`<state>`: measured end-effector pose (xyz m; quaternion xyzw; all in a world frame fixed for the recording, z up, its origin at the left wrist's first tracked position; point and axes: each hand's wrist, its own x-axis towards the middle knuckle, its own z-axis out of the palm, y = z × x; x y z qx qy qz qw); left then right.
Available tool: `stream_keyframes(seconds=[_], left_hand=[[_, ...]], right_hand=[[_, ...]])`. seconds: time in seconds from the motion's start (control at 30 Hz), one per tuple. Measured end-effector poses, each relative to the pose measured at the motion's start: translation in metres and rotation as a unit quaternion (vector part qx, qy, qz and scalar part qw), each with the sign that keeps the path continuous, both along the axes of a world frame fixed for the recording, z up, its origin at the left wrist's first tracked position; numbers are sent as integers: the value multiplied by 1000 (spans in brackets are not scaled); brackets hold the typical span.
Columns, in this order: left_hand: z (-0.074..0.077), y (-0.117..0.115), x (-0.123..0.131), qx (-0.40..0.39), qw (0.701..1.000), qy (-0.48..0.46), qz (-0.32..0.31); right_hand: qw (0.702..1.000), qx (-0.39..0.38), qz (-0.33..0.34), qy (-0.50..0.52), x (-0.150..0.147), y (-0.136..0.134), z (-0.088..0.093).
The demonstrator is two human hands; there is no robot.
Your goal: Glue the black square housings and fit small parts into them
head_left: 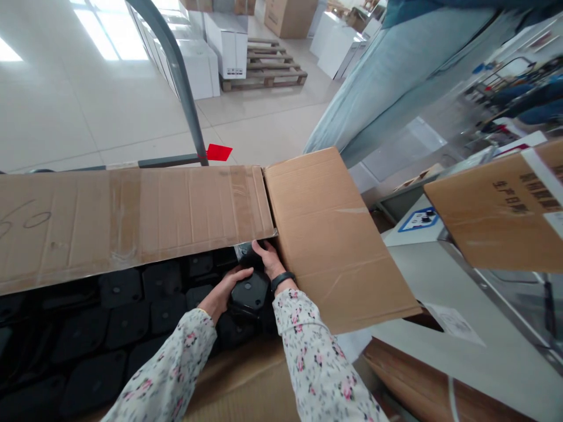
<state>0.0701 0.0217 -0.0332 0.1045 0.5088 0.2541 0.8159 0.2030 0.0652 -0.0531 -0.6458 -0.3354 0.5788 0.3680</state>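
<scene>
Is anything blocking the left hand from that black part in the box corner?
Nothing visible does: the left hand is right at the black part. The right cardboard flap stands off to the side.

A wooden pallet (275, 75) lies on the pale tiled floor (57, 117), a white carton (226, 47) at its left end and a brown carton (288, 17) beyond its far edge. A red tag (219, 152) juts from the foot of a curved grey rail (182, 76). Dark characters (505, 198) mark a tan cardboard panel (479, 240).

Two hands (222, 293), over ten black parts (250, 291), one wristband (282, 281), one wooden pallet (269, 75), one red tag (219, 152)
</scene>
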Motion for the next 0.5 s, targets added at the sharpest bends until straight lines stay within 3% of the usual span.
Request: stream_keyframes(seconds=[0.13,0.33,0.5], left_hand=[[-1,-1,5,8,1000,-4,6],[21,-11,-18,-35,999,18,-20],[29,-36,-46,-102,993,37,-40]], right_hand=[[999,-13,1,41,-4,-8,11],[998,-17,-57,-18,-7,-24,51],[981,-75,-112,-136,11,-81,87]])
